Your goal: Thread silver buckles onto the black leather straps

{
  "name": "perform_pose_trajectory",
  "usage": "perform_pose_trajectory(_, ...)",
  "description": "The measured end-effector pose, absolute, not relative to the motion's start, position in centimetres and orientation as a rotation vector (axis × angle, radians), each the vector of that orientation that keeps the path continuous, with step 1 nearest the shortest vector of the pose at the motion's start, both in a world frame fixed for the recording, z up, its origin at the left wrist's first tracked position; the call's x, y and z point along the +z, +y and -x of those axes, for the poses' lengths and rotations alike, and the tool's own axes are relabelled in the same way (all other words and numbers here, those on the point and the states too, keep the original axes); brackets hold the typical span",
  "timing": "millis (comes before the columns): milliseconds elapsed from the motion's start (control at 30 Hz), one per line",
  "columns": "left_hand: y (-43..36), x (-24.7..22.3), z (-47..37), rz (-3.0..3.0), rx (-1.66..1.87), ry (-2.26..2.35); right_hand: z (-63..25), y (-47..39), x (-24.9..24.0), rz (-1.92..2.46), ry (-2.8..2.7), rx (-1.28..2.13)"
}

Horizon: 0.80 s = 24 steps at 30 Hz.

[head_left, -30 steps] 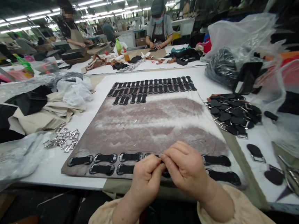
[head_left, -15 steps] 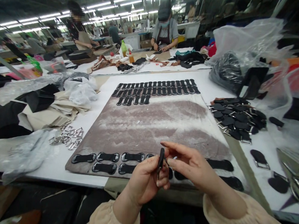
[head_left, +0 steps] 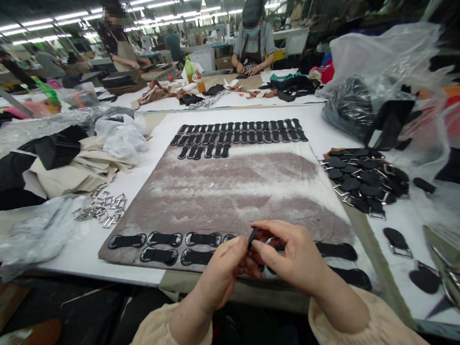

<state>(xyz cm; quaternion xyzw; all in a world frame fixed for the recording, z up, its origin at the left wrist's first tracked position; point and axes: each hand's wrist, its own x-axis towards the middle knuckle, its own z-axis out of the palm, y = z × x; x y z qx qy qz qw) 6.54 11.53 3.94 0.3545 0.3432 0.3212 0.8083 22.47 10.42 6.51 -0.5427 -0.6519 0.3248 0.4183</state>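
Between my two hands, over the near edge of a padded board (head_left: pixel 211 203), is a small folded black strap tab (head_left: pixel 252 238) seen edge-on. My left hand (head_left: pixel 226 261) is closed around its lower part, thumb against the side. My right hand (head_left: pixel 288 247) pinches its upper end between thumb and fingers. Whether a metal buckle sits inside the fold is hidden. Black strap pieces (head_left: pixel 159 256) with wide rounded ends and glossy edges lie flat in rows under and beside my hands. More small black pieces (head_left: pixel 238 124) form tight rows at the board's far side.
Loose metal buckles (head_left: pixel 104 204) lie left of the board. A pile of finished black tabs with buckles (head_left: pixel 364 179) is on the right, near scissors (head_left: pixel 456 278). Plastic bags (head_left: pixel 380 62) stand behind it. A co-worker (head_left: pixel 253 40) works across the table.
My right hand has closed in from beside the tab and now pinches its top. The tab has tilted and is more covered by fingers. The view has shifted slightly.
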Motion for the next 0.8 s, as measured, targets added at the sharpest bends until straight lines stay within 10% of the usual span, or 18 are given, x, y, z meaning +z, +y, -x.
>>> perform_pose_trajectory(800,11.9,4.4,-6.0,-1.203,0.746,0.879,-22.8,10.5,6.2,1.221,-1.585,0.975)
